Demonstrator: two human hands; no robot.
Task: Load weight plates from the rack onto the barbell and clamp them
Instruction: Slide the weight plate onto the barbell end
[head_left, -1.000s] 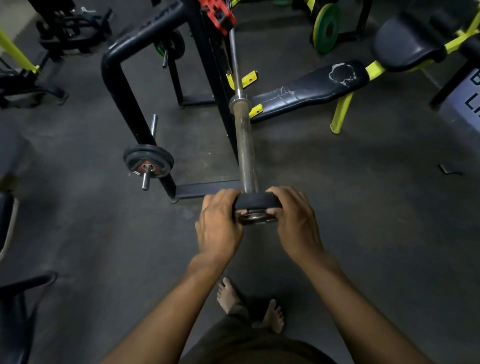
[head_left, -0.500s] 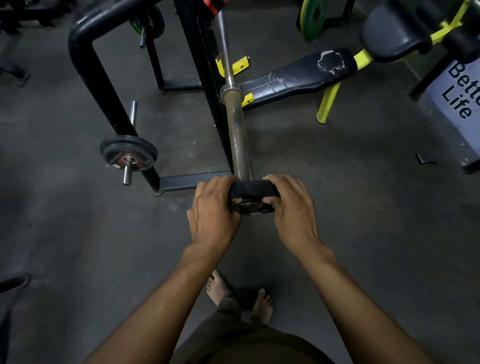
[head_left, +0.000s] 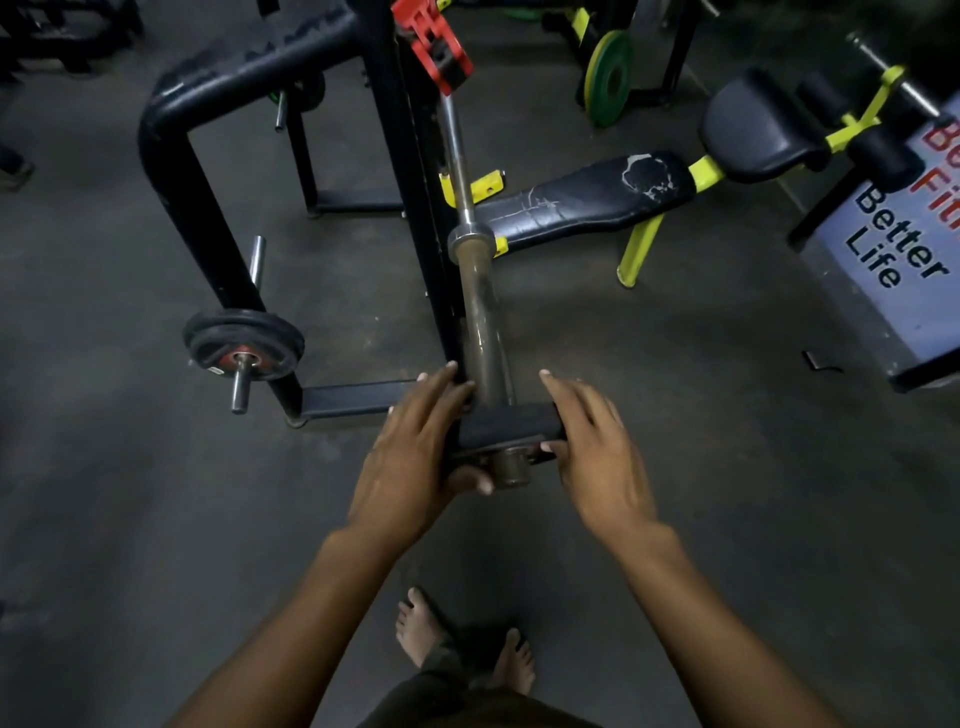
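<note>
A small black weight plate (head_left: 511, 425) sits on the near end of the barbell sleeve (head_left: 480, 322), seen edge-on, with the sleeve's tip poking out toward me. My left hand (head_left: 415, 452) holds the plate's left side, thumb under it and fingers stretched forward. My right hand (head_left: 592, 441) holds the right side, fingers spread along the edge. The barbell (head_left: 457, 156) runs away from me up to a red holder (head_left: 434, 44) on the black rack (head_left: 410, 171). Another black plate (head_left: 241, 345) hangs on a rack peg at left.
A black bench (head_left: 587, 200) with yellow legs stands right of the bar. A green plate (head_left: 610, 78) leans at the back. A sign reading "Better Life" (head_left: 893, 249) is at far right. My bare feet (head_left: 462, 644) stand on dark floor below the bar end.
The plate has slid a little farther onto the sleeve, so the sleeve tip now sticks out. Both hands' fingers have opened from a curled grip to a flatter hold on the plate's sides.
</note>
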